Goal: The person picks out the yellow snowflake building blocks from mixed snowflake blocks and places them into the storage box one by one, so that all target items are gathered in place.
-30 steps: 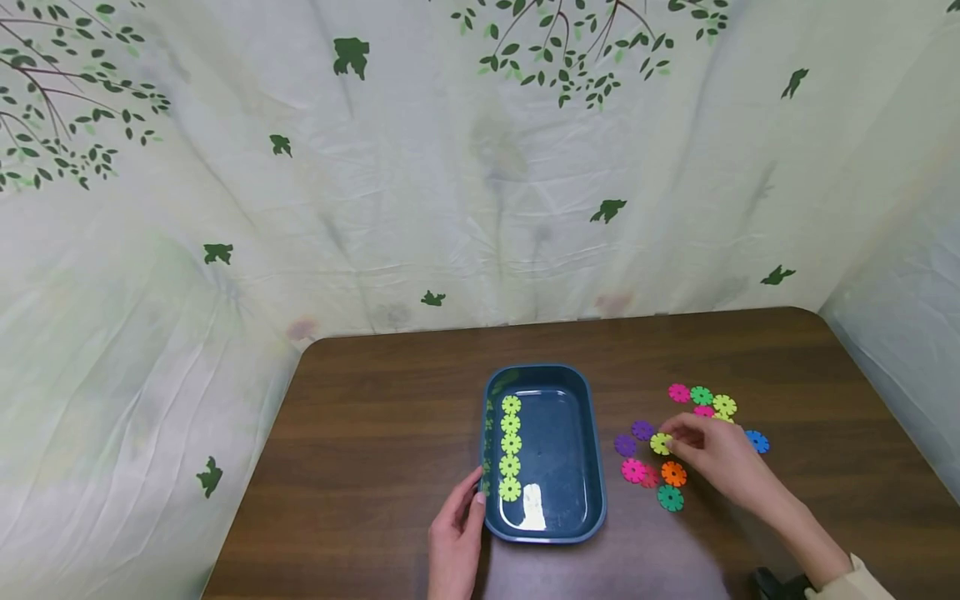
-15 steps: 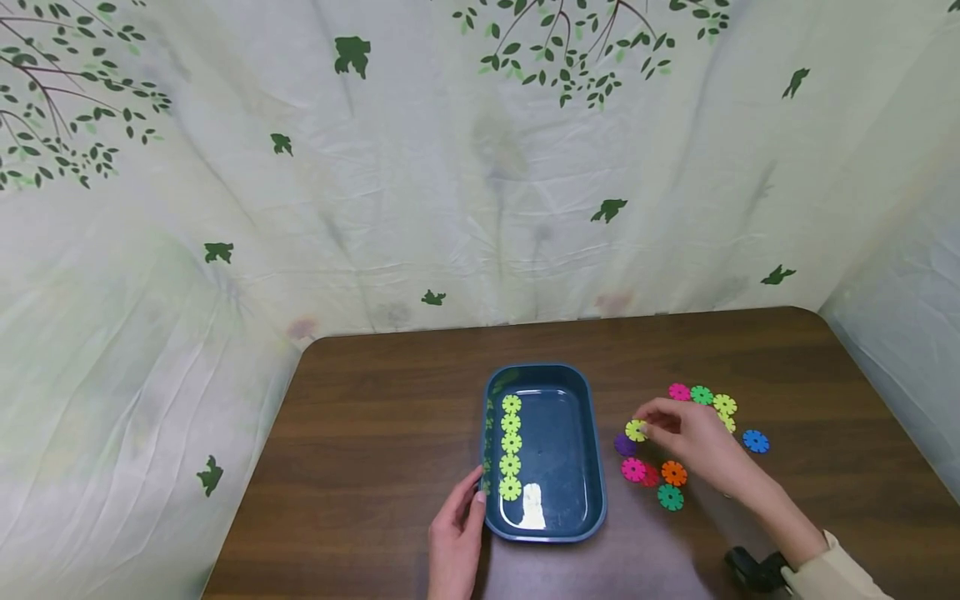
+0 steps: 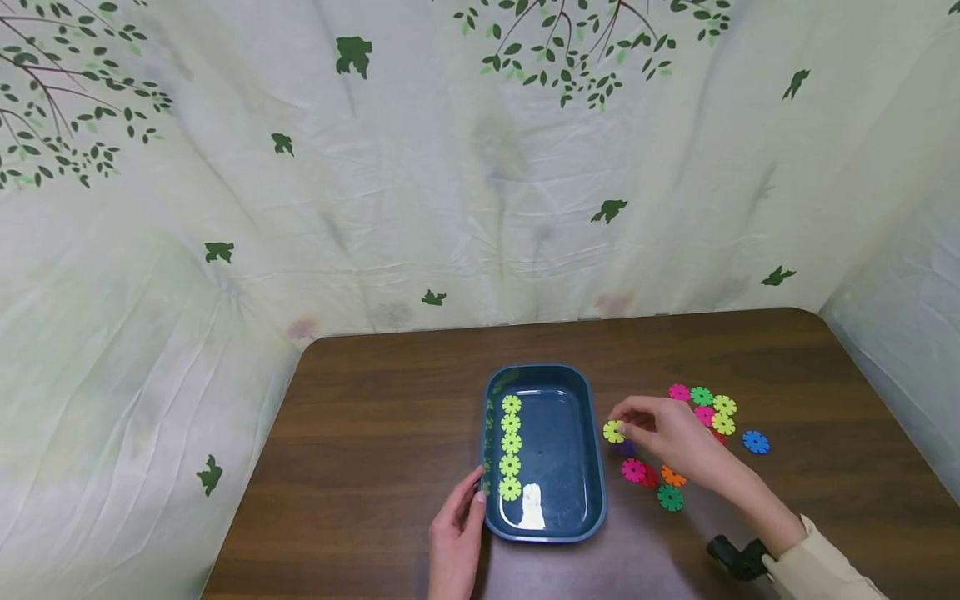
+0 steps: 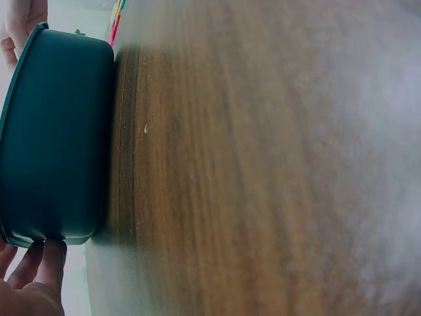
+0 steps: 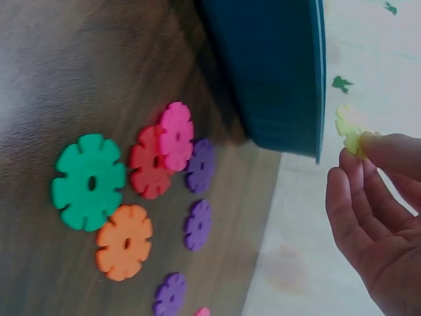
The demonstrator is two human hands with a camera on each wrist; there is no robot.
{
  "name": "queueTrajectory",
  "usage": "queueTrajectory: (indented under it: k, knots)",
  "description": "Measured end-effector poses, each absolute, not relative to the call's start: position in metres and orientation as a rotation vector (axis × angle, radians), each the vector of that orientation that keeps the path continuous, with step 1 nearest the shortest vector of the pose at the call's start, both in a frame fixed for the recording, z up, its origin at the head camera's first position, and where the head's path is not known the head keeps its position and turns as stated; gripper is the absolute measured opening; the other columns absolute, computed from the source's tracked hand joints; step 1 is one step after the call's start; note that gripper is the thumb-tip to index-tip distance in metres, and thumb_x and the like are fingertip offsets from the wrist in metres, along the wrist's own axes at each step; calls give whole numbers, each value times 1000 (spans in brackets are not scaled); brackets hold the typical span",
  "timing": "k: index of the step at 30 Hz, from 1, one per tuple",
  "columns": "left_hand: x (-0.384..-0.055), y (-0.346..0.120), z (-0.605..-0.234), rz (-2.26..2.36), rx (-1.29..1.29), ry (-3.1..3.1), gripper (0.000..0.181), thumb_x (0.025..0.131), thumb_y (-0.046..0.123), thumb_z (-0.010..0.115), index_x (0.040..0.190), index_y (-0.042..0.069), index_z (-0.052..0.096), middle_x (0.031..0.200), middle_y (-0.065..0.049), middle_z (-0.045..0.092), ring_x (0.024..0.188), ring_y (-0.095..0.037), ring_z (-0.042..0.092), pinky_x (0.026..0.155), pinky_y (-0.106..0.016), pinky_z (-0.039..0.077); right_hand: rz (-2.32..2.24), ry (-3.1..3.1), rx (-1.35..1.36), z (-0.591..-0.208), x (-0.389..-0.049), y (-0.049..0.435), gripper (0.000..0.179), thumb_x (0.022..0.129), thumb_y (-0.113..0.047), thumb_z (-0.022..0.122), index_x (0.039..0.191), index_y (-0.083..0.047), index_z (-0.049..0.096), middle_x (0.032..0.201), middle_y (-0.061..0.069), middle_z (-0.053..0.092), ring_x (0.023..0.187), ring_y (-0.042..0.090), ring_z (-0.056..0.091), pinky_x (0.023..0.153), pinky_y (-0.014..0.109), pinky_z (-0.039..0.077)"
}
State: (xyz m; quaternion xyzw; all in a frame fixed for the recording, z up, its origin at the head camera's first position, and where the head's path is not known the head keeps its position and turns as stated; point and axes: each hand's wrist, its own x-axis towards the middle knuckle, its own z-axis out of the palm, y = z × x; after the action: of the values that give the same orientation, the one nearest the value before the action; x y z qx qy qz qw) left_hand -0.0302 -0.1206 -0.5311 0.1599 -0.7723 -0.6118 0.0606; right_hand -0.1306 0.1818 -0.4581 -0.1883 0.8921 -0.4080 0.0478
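My right hand (image 3: 678,437) pinches a yellow flower-shaped notched disc (image 3: 613,431) between thumb and fingertips, just off the right rim of the blue tray (image 3: 562,467). The right wrist view shows this yellow disc (image 5: 350,130) raised well above the tabletop. At the tray's left side, my left hand (image 3: 456,533) holds its edge; in the left wrist view the fingers (image 4: 49,266) meet the tray's outer wall. Inside the tray, several yellow discs (image 3: 511,442) stand in a straight column along the left side.
Right of the tray lie loose discs: pink (image 3: 633,471), orange (image 3: 673,475), green (image 3: 671,498), blue (image 3: 756,442) and more yellow (image 3: 724,405). Purple discs (image 5: 198,225) show in the right wrist view. A white leaf-print cloth (image 3: 525,208) hangs behind the brown table (image 3: 375,433).
My right hand has lifted the yellow disc from among the loose discs and carried it left towards the tray. The left hand and tray have stayed in place.
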Motion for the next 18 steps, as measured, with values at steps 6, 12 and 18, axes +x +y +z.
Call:
queueTrajectory:
  k: [6,12,18]
  knots:
    - [-30,-120,-529,-1854,491,-2331,33,96,7,62,127,19,66,130,-5,63,121,-23,58,102,-37,46,-1229,2688,-633,-452,-134,173,20,85,-3,75,100,-17,72,90,-7,67,79,11,60,69,24,56]
    - [-30,-119,-530,-1882,467,-2294,33,96,6,62,128,14,65,131,-7,62,120,-24,58,102,-36,46,-1167,2671,-703,-449,-140,166,20,87,-3,73,101,-17,72,90,-9,66,79,9,59,69,22,56]
    - [-29,-120,-530,-1896,452,-2280,33,96,8,63,128,16,65,131,-5,62,121,-22,58,102,-33,45,-1135,2636,-747,-444,-144,159,19,88,-4,73,102,-16,72,90,-8,66,78,10,59,68,21,56]
